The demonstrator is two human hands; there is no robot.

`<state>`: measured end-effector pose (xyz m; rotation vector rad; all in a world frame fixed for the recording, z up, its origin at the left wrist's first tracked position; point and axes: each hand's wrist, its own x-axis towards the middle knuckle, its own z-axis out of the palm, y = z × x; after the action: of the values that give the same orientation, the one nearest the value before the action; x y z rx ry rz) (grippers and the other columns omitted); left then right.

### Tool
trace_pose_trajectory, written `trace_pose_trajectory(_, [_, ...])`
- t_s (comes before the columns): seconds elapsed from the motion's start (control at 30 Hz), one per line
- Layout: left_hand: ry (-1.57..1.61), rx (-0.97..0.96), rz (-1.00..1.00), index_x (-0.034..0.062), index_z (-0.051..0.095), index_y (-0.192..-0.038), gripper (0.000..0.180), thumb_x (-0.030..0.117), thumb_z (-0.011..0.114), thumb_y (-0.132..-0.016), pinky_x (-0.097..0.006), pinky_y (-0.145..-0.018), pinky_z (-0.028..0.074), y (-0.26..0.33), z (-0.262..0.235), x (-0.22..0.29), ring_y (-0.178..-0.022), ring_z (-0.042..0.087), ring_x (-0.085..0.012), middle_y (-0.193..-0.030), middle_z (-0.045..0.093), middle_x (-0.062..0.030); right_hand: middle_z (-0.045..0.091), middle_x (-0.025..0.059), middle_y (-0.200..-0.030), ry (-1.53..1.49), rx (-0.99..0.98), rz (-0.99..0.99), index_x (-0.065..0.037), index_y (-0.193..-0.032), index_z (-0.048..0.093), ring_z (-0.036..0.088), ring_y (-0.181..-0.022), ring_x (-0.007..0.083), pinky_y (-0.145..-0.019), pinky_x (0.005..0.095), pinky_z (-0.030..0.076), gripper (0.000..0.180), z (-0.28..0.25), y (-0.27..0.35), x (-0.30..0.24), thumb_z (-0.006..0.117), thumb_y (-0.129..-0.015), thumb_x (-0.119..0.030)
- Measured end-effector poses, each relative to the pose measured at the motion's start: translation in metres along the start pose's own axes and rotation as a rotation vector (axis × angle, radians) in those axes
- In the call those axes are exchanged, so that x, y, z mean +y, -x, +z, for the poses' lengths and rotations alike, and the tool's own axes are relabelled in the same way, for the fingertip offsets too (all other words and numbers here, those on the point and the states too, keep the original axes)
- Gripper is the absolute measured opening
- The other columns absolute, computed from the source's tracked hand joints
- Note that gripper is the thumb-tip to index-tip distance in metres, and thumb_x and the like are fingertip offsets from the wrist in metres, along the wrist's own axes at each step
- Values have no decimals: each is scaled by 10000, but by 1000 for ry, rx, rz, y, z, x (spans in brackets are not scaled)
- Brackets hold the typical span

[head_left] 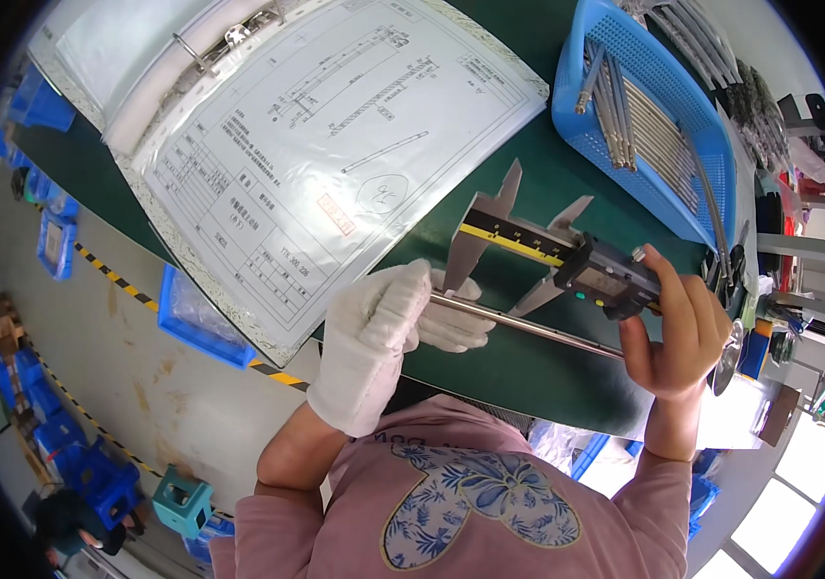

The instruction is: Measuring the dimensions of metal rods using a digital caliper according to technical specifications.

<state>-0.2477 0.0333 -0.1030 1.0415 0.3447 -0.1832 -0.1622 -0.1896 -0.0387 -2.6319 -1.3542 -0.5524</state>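
My left hand (369, 333), in a white glove, is closed round one end of a thin shiny metal rod (538, 329). The rod slants down to the right, toward my bare right hand (680, 333). That hand grips a digital caliper (518, 241) by its dark display body, fingers wrapped over the far side and thumb below. The caliper's jaws are spread apart and point down at the rod near my glove. Whether the jaw tips touch the rod I cannot tell. The rod's right end is hidden at my right hand.
A ring binder (267, 193) lies spread on the green table (538, 193), showing a technical drawing in a plastic sleeve. At the far right stands a blue basket (576, 130) with many metal rods (658, 130). Bagged rods (692, 43) lie beyond it. A blue tray (190, 318) sits past the left edge.
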Motion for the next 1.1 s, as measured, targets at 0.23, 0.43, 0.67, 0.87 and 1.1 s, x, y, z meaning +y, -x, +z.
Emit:
trace_pose_trajectory(0.23, [12, 6, -24, -57, 586, -926, 417, 289, 355, -942, -159, -522, 382, 0, 0, 0, -648, 642, -142, -757, 659, -126, 495, 76, -624, -4, -20, -3, 60, -1020, 578, 455, -472, 169, -436, 261, 336, 382, -1, 1, 0, 623, -722, -175])
trace_pose_trajectory(0.43, [-48, -5, 5, -140, 519, -935, 491, 299, 299, -950, -294, -642, 515, 0, 0, 2, -660, 636, -258, -731, 625, -223, 491, 64, -600, 9, 5, -7, 51, -958, 604, 452, -450, 170, -402, 263, 346, 387, 0, -1, -1, 655, -677, -212])
trace_pose_trajectory(0.67, [24, 23, -18, -107, 540, -941, 436, 283, 345, -941, -253, -601, 485, 1, 1, 1, -658, 639, -238, -756, 631, -204, 497, 72, -605, 10, 2, 3, 39, -943, 594, 453, -465, 176, -423, 265, 332, 339, -1, 1, 1, 637, -733, -224])
trace_pose_trajectory(0.87, [14, 31, 5, -106, 533, -941, 429, 283, 354, -939, -264, -587, 489, 0, 3, 1, -641, 635, -247, -748, 627, -205, 507, 71, -588, 9, 40, -7, 29, -897, 593, 448, -450, 174, -406, 264, 329, 347, 1, 1, 2, 662, -726, -265])
trace_pose_trajectory(1.1, [20, 51, 23, -122, 505, -943, 477, 312, 307, -948, -294, -594, 509, -1, 4, 1, -624, 627, -276, -719, 614, -237, 502, 70, -583, -7, 62, -6, 29, -881, 586, 445, -448, 162, -400, 259, 320, 357, 4, 3, 2, 655, -742, -293])
